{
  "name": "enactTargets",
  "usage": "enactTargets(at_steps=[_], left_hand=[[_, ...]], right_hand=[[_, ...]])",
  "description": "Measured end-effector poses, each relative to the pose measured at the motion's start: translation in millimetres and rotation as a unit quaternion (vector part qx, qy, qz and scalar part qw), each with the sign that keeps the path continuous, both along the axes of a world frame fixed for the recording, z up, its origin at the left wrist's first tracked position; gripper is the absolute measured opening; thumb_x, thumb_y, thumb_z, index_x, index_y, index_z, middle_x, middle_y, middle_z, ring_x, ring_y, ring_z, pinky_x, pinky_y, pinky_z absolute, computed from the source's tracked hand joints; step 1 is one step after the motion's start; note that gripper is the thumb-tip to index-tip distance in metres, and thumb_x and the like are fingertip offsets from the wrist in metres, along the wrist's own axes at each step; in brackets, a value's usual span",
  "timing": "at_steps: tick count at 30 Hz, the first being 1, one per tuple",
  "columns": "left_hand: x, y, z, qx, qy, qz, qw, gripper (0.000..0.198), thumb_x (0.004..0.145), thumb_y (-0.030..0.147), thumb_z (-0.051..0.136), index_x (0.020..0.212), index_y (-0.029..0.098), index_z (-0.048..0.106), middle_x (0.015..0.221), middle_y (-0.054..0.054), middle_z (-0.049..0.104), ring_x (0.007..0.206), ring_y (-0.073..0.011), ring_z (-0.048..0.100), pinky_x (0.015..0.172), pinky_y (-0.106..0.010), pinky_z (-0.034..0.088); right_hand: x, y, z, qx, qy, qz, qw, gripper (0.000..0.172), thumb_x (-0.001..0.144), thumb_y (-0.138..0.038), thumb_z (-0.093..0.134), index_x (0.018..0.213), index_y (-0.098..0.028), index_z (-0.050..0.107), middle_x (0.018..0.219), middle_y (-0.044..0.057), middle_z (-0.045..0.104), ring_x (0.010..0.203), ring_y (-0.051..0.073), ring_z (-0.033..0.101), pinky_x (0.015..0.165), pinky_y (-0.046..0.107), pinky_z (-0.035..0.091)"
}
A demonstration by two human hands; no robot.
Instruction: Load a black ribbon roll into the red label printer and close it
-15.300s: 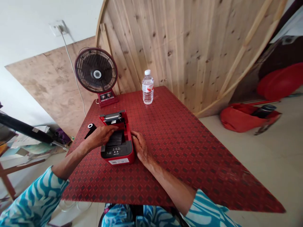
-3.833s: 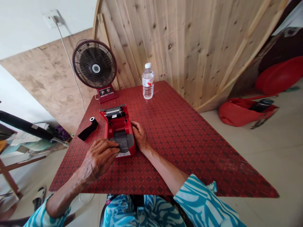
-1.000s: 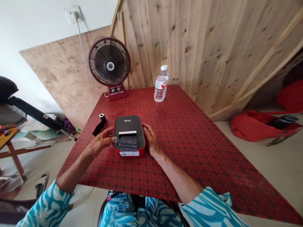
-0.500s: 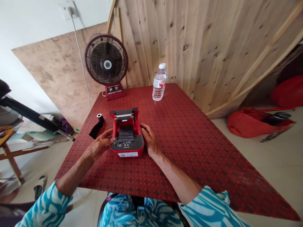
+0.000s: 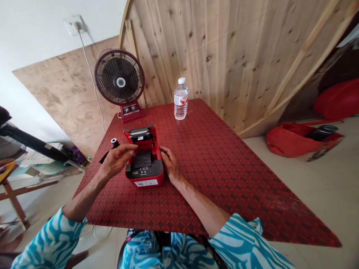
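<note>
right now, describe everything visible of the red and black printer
The printer is a squarish, plastic-looking box, red-sided with a black top panel bearing small marks and a white label on its front. Its lid stands raised at the back; a black strip lies inside. It sits on the patterned red table. The right hand touches its right side; the left hand reaches over its left edge, contact unclear.

The scene is viewed from one head-worn camera, faced forward and down; the left hand (image 5: 116, 160) and right hand (image 5: 170, 163) are seen from close above the table (image 5: 224, 179), with wooden panelling (image 5: 218, 48) framed at the far side.
</note>
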State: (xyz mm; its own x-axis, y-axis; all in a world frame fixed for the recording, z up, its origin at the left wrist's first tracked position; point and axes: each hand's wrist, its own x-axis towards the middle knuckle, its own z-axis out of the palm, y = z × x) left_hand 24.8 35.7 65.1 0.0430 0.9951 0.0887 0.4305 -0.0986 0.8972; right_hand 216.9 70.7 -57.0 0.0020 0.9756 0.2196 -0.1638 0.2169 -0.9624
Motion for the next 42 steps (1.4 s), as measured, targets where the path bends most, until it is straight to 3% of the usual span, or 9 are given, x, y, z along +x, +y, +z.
enactTargets(at_steps=[3,8,20,23,26,30,33,37,42], left_hand=[[14.8,29.6,6.5,0.006,0.127,-0.080,0.989,0.018,0.076,0.034,0.066,0.089,0.025,0.076,0.095,-0.004,0.074,0.094,-0.0272,0.065,0.090,-0.036,0.046],[27.5,65.0,-0.4,-0.018,0.300,-0.161,0.940,0.019,0.070,0.017,0.062,0.079,0.028,0.076,0.086,-0.003,0.074,0.088,-0.0283,0.066,0.086,-0.035,0.044],[31.6,61.0,-3.7,-0.026,0.313,-0.182,0.932,0.027,0.054,0.013,0.071,0.077,0.026,0.071,0.076,-0.003,0.070,0.080,-0.0278,0.064,0.076,-0.033,0.045],[32.8,52.5,3.8,-0.014,0.302,-0.174,0.937,0.031,0.057,0.014,0.070,0.085,0.026,0.072,0.085,-0.004,0.072,0.085,-0.0284,0.065,0.079,-0.035,0.045],[23.9,35.3,23.8,0.011,0.256,-0.146,0.956,0.040,0.060,0.018,0.070,0.099,0.026,0.071,0.091,-0.002,0.072,0.087,-0.0264,0.065,0.082,-0.036,0.046],[-15.6,18.8,57.3,0.043,0.101,-0.045,0.993,0.051,0.062,0.027,0.074,0.111,0.022,0.067,0.092,-0.004,0.071,0.080,-0.0226,0.065,0.075,-0.033,0.051],[-53.0,26.7,66.0,0.073,0.015,0.050,0.996,0.047,0.061,0.025,0.073,0.108,0.020,0.066,0.084,-0.002,0.071,0.076,-0.0198,0.066,0.075,-0.031,0.053],[-78.1,61.2,45.6,0.058,-0.005,0.123,0.991,0.039,0.057,0.023,0.071,0.095,0.018,0.062,0.079,-0.001,0.069,0.071,-0.0175,0.065,0.071,-0.029,0.053],[-70.3,109.9,3.5,0.039,0.147,0.135,0.979,0.026,0.058,0.021,0.066,0.083,0.019,0.059,0.076,-0.001,0.066,0.076,-0.0204,0.064,0.070,-0.029,0.048]], right_hand=[[-0.3,0.9,0.1,0.006,0.000,-0.006,1.000,0.033,0.087,-0.044,0.050,0.110,-0.026,0.065,0.115,0.003,0.067,0.114,0.022,0.057,0.103,0.040,0.040],[-0.5,1.5,3.0,0.013,0.003,-0.003,1.000,0.031,0.087,-0.042,0.050,0.110,-0.027,0.065,0.116,0.002,0.067,0.114,0.021,0.057,0.104,0.039,0.040],[-0.9,4.2,-0.2,0.014,0.002,-0.004,1.000,0.031,0.086,-0.042,0.050,0.109,-0.027,0.065,0.115,0.003,0.067,0.114,0.021,0.057,0.102,0.040,0.041],[-1.2,4.7,-1.2,0.011,0.001,-0.009,1.000,0.032,0.086,-0.043,0.050,0.109,-0.026,0.064,0.114,0.003,0.067,0.112,0.022,0.057,0.101,0.040,0.041],[-0.8,4.4,-0.8,0.012,0.000,-0.007,1.000,0.032,0.085,-0.043,0.050,0.109,-0.026,0.064,0.114,0.004,0.067,0.112,0.022,0.058,0.101,0.039,0.042],[0.5,3.0,0.3,0.006,-0.006,-0.003,1.000,0.033,0.086,-0.043,0.049,0.110,-0.025,0.064,0.116,0.004,0.067,0.113,0.022,0.058,0.101,0.040,0.042],[0.6,2.3,-0.3,0.001,-0.010,-0.005,1.000,0.034,0.087,-0.043,0.049,0.112,-0.025,0.064,0.117,0.005,0.066,0.114,0.022,0.057,0.102,0.040,0.041],[0.2,3.1,-2.8,-0.010,-0.003,-0.008,1.000,0.033,0.086,-0.042,0.050,0.111,-0.026,0.064,0.118,0.004,0.067,0.113,0.022,0.058,0.102,0.041,0.042],[1.7,4.6,-3.7,-0.005,-0.008,-0.012,1.000,0.030,0.085,-0.041,0.052,0.109,-0.027,0.066,0.117,0.003,0.068,0.112,0.023,0.059,0.101,0.041,0.043]])
